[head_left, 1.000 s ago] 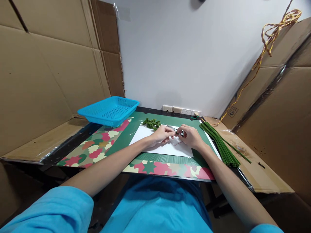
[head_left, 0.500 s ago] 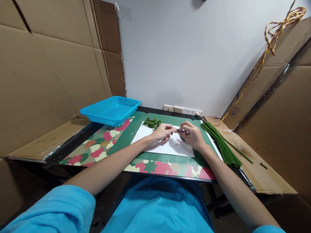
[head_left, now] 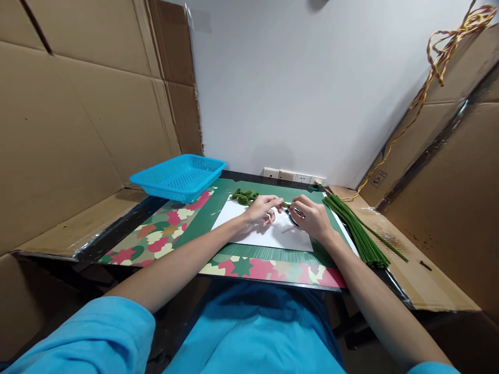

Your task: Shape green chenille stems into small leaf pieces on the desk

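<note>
A short piece of green pipe cleaner [head_left: 286, 204] spans the small gap between my two hands, above a white sheet of paper [head_left: 249, 239]. My left hand [head_left: 263, 210] pinches its left end between thumb and forefinger, the other fingers loosely curled. At its right end, the fingertips of my right hand [head_left: 311, 215] are closed on it. Partly hidden beneath my right hand lies a dark curved tool [head_left: 294, 219] whose kind I cannot make out. Several twisted green pipe cleaner pieces [head_left: 244, 197] are heaped at the paper's back left.
A bundle of long green pipe cleaners [head_left: 358, 231] lies at the right. The blue plastic basket [head_left: 179, 179] stands back left. Cardboard walls [head_left: 89, 114] flank the table; sockets [head_left: 286, 175] line its back edge. A yellow twisted cord [head_left: 419, 98] hangs at the right.
My hands have drawn slightly apart, so more of the green pipe cleaner shows between them. The left hand's lower fingers have loosened a little.
</note>
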Demonstrator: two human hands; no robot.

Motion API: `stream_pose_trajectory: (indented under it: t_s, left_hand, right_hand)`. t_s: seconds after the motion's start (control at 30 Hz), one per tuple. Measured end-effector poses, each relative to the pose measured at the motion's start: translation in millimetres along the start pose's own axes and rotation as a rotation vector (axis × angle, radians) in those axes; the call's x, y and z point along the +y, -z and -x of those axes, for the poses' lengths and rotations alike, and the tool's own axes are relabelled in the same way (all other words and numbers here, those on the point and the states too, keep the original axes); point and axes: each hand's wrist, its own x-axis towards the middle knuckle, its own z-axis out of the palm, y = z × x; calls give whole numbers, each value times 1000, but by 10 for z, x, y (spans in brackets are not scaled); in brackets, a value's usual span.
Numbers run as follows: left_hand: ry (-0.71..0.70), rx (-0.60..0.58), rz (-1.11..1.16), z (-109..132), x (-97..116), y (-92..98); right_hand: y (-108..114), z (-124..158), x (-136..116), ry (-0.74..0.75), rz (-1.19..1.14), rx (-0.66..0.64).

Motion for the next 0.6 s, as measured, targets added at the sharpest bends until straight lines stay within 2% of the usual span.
stream_pose_trajectory:
  t_s: [0.27,0.6]
  left_hand:
    - [-43,10,-69,-23,-32,29]
    - [-11,-59,-77,25,-5,-5]
  right_hand:
    - [-35,-3,-12,112,117,-29]
    - [-9,24,-11,82,89,8]
